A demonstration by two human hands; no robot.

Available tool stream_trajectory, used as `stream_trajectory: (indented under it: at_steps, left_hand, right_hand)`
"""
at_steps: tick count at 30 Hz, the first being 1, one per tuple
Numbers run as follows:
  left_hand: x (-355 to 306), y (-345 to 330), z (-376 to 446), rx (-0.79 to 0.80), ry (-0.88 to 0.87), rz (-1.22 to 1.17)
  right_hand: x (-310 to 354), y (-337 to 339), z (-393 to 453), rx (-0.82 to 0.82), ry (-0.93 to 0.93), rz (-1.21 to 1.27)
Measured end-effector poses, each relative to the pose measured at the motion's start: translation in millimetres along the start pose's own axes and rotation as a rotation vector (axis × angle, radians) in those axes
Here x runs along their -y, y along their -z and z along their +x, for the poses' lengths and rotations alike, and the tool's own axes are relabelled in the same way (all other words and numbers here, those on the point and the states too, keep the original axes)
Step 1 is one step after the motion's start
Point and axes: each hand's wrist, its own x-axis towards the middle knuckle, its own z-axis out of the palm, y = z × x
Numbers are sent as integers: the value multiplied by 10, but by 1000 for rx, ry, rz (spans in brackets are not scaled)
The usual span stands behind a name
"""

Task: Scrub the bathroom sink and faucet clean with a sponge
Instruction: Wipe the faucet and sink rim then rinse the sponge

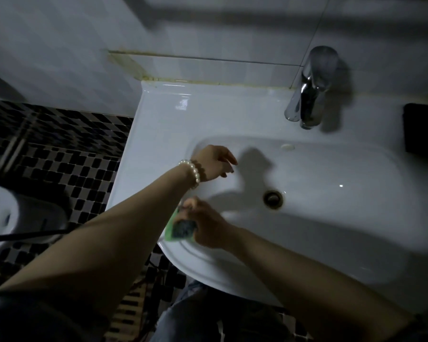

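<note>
A white ceramic sink (331,169) fills the middle and right of the head view, with a dark drain (273,199) in its bowl. The chrome faucet (309,90) stands on the back ledge against the tiled wall. My right hand (205,225) grips a green sponge (181,229) with a dark scouring face, at the sink's front left rim. My left hand (214,162), with a pearl bracelet at the wrist, hangs over the bowl's left side with fingers loosely bent, holding nothing.
A black object (421,128) lies on the sink's right ledge. A white toilet (0,215) sits at the left over the black-and-white mosaic floor (59,149). White wall tiles (208,28) back the sink.
</note>
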Motion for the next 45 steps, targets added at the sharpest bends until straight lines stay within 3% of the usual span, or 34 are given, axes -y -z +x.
stream_trajectory:
  at_steps: [3,7,10,13,18,21,23,25,26,28,30,32,35,39,42,45]
  left_hand:
    - [38,-52,-48,127,59,79]
    - [91,-178,-91,247,158,118]
    - [128,-310,-111,302,201,126]
    - [140,-452,-114,337,228,132]
    - [88,-647,-104,359,250,143]
    - [33,-746,-104,346,225,150]
    - [-13,-814,-97,303,217,135]
    - [-52,-866,-94,248,230,52]
    - [-74,-878,-101,228,248,-23]
    - [-110,-897,-128,217,291,-242]
    - [-142,-930,-182,254,318,-465]
    - [-207,-974,-230,303,316,-571]
    - [-305,-1036,-278,304,277,-690]
    - [-339,-1045,-322,206,251,-761]
    - [-345,-1038,-365,177,205,-683]
    - [-384,-989,-433,197,166,-669]
  right_hand:
    - [89,117,-216,294,-17,40]
    - [-105,421,-561,658,-339,85]
    - [-393,768,-995,776,-572,45]
    - [-795,1087,-1525,847,-760,-159]
    - [-1226,1505,-2177,541,-1094,-567]
    - [-1208,1595,-2125,461,-1075,-846]
    - [-1139,1564,-1973,328,-1086,-861]
    - [-1037,1526,-1818,122,-1141,-605]
    - [-949,1523,-1737,-23,-1171,-347]
    - [-785,1504,-1599,-403,-1185,403]
    - [-676,1419,-1492,-583,-1130,1220]
    - [-606,1330,-1456,-602,-999,1604]
    - [-563,1223,-1452,-580,-853,1683]
    - [-571,1219,-1466,-558,-821,1521]
    - [-508,1297,-1492,-504,-802,1094]
    - [-500,1374,-1554,-469,-722,1074]
